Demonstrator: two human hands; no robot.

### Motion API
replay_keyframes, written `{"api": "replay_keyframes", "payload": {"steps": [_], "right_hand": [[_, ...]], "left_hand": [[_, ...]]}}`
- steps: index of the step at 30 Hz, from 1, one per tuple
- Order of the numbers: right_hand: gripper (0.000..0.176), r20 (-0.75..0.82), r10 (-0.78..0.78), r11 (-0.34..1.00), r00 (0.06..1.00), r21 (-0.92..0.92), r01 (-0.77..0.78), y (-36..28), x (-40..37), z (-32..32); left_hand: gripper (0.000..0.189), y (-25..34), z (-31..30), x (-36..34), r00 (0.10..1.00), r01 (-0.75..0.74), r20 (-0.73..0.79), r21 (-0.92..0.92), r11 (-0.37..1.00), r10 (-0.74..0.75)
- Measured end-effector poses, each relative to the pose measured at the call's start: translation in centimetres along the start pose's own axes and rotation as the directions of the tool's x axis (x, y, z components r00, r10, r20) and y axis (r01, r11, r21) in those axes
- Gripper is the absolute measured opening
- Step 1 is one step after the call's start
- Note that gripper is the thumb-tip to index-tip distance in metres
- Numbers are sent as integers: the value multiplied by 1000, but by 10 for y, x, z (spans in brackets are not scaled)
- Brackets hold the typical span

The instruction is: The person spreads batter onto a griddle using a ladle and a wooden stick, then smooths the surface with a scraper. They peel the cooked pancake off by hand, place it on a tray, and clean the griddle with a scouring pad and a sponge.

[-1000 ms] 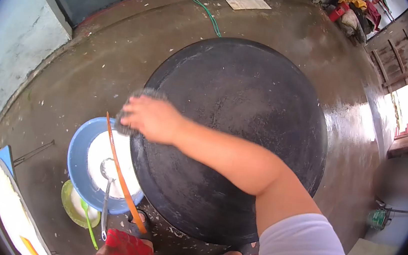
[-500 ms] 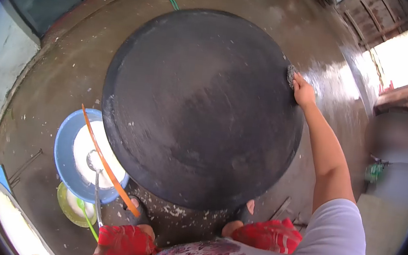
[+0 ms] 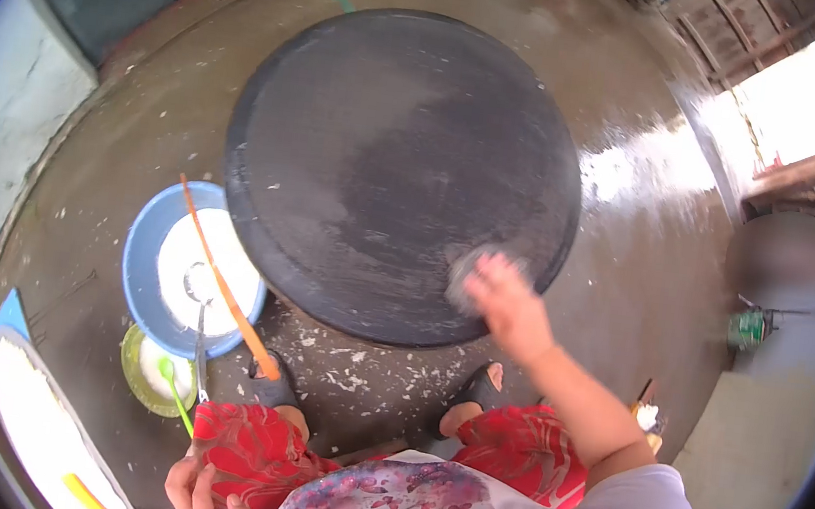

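A large round black griddle (image 3: pixel 389 152) lies in front of me on the wet floor. My right hand (image 3: pixel 507 306) presses a grey scouring pad (image 3: pixel 466 271) onto the griddle's near right part. At the bottom of the view my left hand (image 3: pixel 199 492) rests on my red-clad knee (image 3: pixel 250 448) with its fingers apart, holding nothing.
A blue basin (image 3: pixel 140 264) of white batter with a ladle (image 3: pixel 199 321) and an orange stick (image 3: pixel 223 284) sits left of the griddle. A green bowl (image 3: pixel 148 371) with a green spoon lies below it. A white tray (image 3: pixel 36 423) is at far left, a green can (image 3: pixel 746 328) at right.
My right hand has swept the scouring pad from the griddle's left edge, around its far right rim, to its near right part. My left hand has come into view on my knee.
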State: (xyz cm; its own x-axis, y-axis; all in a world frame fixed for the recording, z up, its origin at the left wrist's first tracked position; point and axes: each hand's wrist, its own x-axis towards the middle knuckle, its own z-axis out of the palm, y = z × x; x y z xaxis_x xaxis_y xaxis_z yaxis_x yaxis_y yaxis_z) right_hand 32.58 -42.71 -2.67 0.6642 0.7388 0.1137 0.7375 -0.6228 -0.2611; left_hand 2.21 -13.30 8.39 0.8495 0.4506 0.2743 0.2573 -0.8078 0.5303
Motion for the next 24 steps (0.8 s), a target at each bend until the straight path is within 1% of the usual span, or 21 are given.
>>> {"api": "replay_keyframes", "payload": {"steps": [2, 3, 4, 5, 6, 7, 8, 9, 10, 11, 12, 14, 16, 18, 19, 20, 22, 23, 24], "right_hand": [[34, -207, 59, 996, 977, -55, -72, 60, 46, 6], [31, -220, 471, 738, 854, 629, -245, 101, 75, 24], [31, -311, 265, 957, 913, -32, -289, 128, 108, 16], [31, -282, 314, 943, 906, -18, -333, 153, 145, 20], [32, -256, 317, 936, 913, -68, -344, 160, 186, 28], [33, -249, 283, 946, 926, -90, -313, 135, 223, 33], [33, -188, 237, 963, 953, -84, -256, 99, 256, 40], [31, -185, 130, 981, 974, -120, -154, 59, 278, 52], [31, -143, 29, 994, 989, -103, -44, 21, 297, 70], [30, -165, -28, 999, 986, -28, 24, -22, 305, 87], [29, -137, -135, 991, 981, 1, 137, -56, 313, 104], [26, -68, -234, 962, 970, 126, 241, -122, 304, 117], [24, -38, -278, 927, 960, 250, 278, -158, 272, 121], [23, -119, -380, 862, 917, 314, 398, -163, 226, 119], [23, -144, -372, 857, 917, 328, 398, -159, 199, 114], [23, -167, -359, 853, 918, 340, 395, -152, 169, 106], [25, -183, -330, 891, 926, 263, 370, -131, 104, 79], [26, -179, -263, 914, 948, 269, 304, -118, 72, 65], [27, -177, -195, 932, 965, 274, 238, -101, 41, 50]], "left_hand": [[31, -1, -2, -3, 999, 52, -9, 47, 998, -52], [32, -1, -2, -2, 999, 41, -22, 23, 999, -41], [32, 0, -3, -1, 999, 28, -36, -2, 1000, -28], [32, 5, -4, 1, 999, 31, -17, 21, 999, -30], [31, 8, -3, 1, 999, 21, -37, 13, 1000, -20], [33, 8, 0, -4, 998, 32, -53, 14, 999, -31], [35, 8, 5, -10, 997, 37, -69, 11, 999, -36], [35, 7, 6, -12, 996, 47, -78, 24, 999, -45], [35, 6, 6, -12, 994, 41, -98, -16, 999, -43], [35, 5, 7, -12, 992, 30, -119, -57, 998, -36], [35, 5, 7, -14, 991, 30, -128, -47, 998, -36], [39, 6, 6, -18, 998, 8, -68, -34, 999, -11], [36, 10, 4, -19, 996, 5, -84, -34, 999, -8], [33, 10, 3, -27, 992, 28, -118, -61, 998, -35], [35, 9, 5, -32, 983, 45, -173, -95, 994, -61], [35, 7, 4, -37, 985, 35, -164, -105, 994, -52], [35, 2, 1, -42, 981, 6, -193, -75, 997, -20], [34, 1, 0, -45, 981, 24, -190, -75, 997, -38], [34, 0, -1, -47, 983, 5, -182, -89, 996, -21]]}}
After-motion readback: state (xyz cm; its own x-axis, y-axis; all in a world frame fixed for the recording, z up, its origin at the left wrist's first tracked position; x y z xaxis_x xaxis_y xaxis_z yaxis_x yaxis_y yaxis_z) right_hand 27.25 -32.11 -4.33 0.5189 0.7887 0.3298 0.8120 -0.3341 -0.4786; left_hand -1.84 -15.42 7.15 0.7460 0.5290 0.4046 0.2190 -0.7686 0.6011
